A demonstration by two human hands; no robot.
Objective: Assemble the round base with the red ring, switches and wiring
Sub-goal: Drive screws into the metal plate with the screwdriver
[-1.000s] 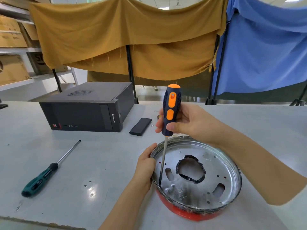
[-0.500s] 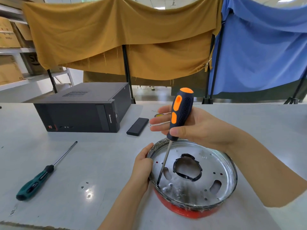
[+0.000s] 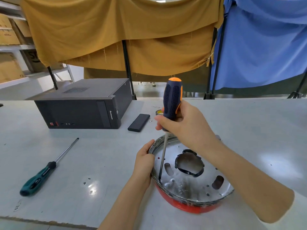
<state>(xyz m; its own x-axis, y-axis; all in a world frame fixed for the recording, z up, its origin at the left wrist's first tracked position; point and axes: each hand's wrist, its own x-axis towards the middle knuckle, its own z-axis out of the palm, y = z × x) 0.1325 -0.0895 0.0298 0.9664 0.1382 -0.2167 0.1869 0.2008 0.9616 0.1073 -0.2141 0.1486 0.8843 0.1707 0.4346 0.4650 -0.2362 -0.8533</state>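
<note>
Screwdriver (image 3: 172,100) now more upright | right hand (image 3: 186,127) grips handle | left hand (image 3: 144,161) holds base (image 3: 191,188) rim

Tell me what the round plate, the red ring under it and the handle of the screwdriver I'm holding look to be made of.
Round plate: looks like bare polished sheet metal; it mirrors the light and has punched holes.
Red ring: glossy red, either painted metal or plastic; the look leaves it open.
Screwdriver handle: probably moulded plastic with a dimpled dark rubbery grip and orange inserts.
</note>
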